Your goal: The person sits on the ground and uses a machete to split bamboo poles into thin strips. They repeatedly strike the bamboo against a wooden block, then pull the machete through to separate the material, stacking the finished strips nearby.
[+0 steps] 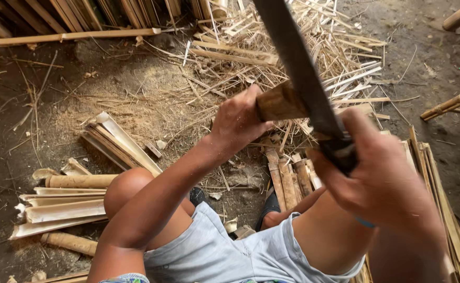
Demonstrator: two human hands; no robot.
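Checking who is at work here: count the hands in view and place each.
2. The left hand grips a short bamboo piece mid-frame; the right hand holds the big knife at right. No others show.

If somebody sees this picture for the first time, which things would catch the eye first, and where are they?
In the upper centre, a long dark blade crosses a short bamboo piece, which the left hand holds up. The right hand grips the blade's handle at the right. On the dirt ground, split bamboo slats lie stacked at the left, and a pile of thin shavings spreads behind the blade.
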